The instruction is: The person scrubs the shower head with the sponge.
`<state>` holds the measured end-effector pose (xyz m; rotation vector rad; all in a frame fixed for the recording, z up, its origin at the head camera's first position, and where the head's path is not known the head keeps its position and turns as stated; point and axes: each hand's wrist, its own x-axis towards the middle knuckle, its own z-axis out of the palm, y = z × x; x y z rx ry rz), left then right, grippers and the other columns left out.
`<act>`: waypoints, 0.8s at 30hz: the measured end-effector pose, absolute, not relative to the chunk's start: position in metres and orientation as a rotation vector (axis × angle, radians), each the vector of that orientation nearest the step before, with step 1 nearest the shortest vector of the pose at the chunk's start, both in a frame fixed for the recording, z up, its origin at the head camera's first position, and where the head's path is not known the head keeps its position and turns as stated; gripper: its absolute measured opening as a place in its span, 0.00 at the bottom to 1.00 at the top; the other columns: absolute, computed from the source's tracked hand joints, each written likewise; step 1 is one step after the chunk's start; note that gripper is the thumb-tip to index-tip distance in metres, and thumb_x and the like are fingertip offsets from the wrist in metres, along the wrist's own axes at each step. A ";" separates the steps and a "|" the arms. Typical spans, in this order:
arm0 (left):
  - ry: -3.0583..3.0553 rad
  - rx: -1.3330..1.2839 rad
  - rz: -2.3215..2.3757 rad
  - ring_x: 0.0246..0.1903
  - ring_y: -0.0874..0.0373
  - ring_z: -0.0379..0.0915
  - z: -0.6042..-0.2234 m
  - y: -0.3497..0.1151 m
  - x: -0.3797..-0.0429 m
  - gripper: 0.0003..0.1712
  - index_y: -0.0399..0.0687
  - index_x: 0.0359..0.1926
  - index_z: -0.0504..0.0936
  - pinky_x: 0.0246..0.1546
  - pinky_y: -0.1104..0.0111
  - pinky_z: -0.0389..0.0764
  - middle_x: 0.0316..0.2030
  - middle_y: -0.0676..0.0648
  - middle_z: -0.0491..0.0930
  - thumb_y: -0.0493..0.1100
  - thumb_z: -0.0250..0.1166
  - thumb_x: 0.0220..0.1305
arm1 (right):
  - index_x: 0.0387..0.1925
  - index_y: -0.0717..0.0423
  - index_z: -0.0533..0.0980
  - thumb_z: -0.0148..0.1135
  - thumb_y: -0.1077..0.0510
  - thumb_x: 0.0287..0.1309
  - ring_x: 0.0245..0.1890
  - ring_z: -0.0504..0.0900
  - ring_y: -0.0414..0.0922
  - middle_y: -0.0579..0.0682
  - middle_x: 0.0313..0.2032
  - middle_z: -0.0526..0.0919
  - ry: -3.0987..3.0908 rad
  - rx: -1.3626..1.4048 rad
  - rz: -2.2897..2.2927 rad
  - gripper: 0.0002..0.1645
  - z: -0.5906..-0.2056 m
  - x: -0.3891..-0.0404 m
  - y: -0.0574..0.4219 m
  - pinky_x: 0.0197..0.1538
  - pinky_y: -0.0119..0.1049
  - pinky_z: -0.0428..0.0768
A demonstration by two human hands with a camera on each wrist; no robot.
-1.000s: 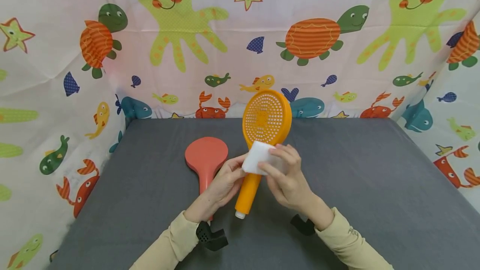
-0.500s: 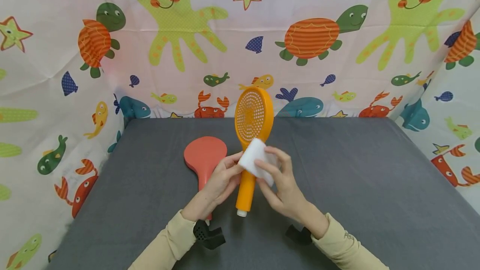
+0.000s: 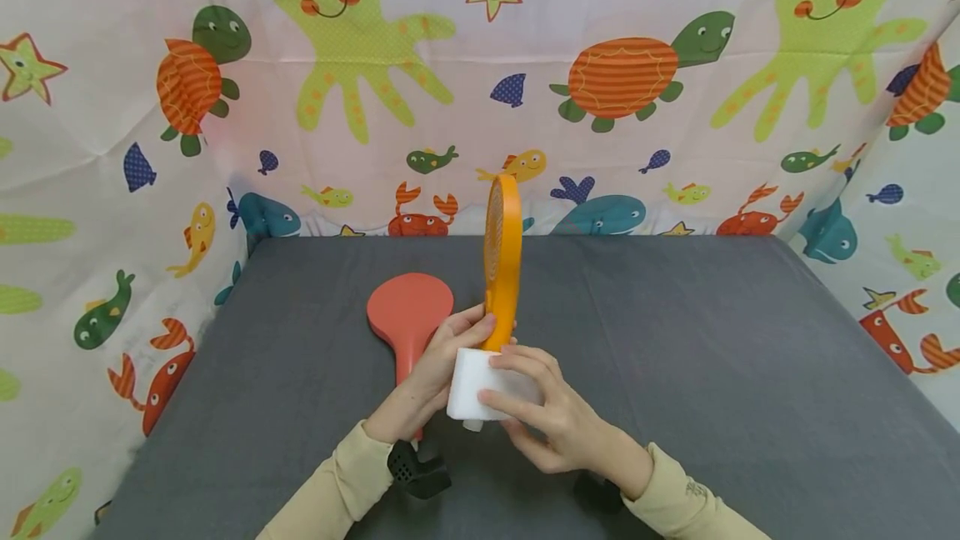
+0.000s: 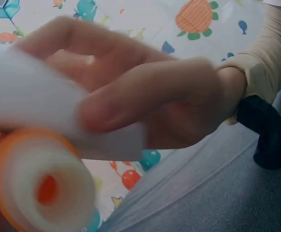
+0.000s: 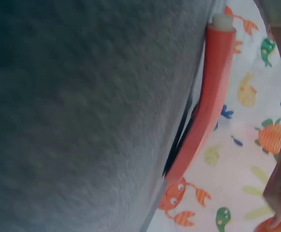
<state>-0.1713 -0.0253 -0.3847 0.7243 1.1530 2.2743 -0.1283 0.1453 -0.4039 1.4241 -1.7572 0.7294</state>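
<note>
An orange shower head (image 3: 512,252) stands nearly upright above the table, its round face seen almost edge-on. My left hand (image 3: 431,369) grips it around the neck. With my right hand (image 3: 555,415) I hold a white sponge (image 3: 468,386) against the lower handle, covering most of it. In the left wrist view, the right thumb and fingers pinch the sponge (image 4: 39,96), blurred, beside the handle's pale hollow end (image 4: 77,193). The right wrist view catches my left hand (image 5: 279,183) only at its edge.
Face down or up, I cannot tell, a red shower head (image 3: 410,307) lies on the grey-covered table (image 3: 675,340) behind my left hand. Its handle (image 5: 215,82) has a white end. A sea-animal print curtain (image 3: 480,107) surrounds the back and sides.
The shower head has turned from showing its perforated face to nearly edge-on. My right hand has moved the sponge down from the neck to the lower handle.
</note>
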 end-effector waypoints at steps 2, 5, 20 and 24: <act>1.162 0.765 2.281 0.36 0.60 0.75 -0.386 -0.024 -0.171 0.17 0.47 0.51 0.74 0.38 0.72 0.78 0.40 0.50 0.77 0.48 0.60 0.64 | 0.51 0.60 0.74 0.50 0.60 0.61 0.55 0.62 0.63 0.69 0.53 0.66 -1.722 1.329 0.730 0.17 -0.401 -0.136 0.146 0.63 0.49 0.60; 1.205 0.792 2.283 0.38 0.60 0.73 -0.387 -0.023 -0.170 0.13 0.51 0.50 0.77 0.42 0.71 0.75 0.42 0.51 0.77 0.46 0.59 0.65 | 0.52 0.59 0.74 0.52 0.59 0.62 0.56 0.61 0.63 0.69 0.53 0.65 -1.704 1.174 0.766 0.18 -0.392 -0.148 0.150 0.63 0.48 0.60; 1.169 0.770 2.276 0.40 0.57 0.72 -0.385 -0.024 -0.170 0.16 0.37 0.55 0.72 0.48 0.68 0.74 0.44 0.48 0.75 0.39 0.50 0.70 | 0.56 0.60 0.71 0.51 0.56 0.65 0.57 0.62 0.61 0.68 0.57 0.64 -1.838 1.069 0.954 0.20 -0.377 -0.150 0.153 0.62 0.42 0.63; 1.170 0.756 2.320 0.38 0.58 0.73 -0.385 -0.026 -0.173 0.15 0.44 0.52 0.75 0.42 0.70 0.77 0.44 0.48 0.77 0.44 0.54 0.69 | 0.53 0.59 0.74 0.50 0.58 0.64 0.58 0.62 0.63 0.64 0.58 0.67 -1.841 1.226 0.806 0.19 -0.396 -0.137 0.151 0.63 0.47 0.61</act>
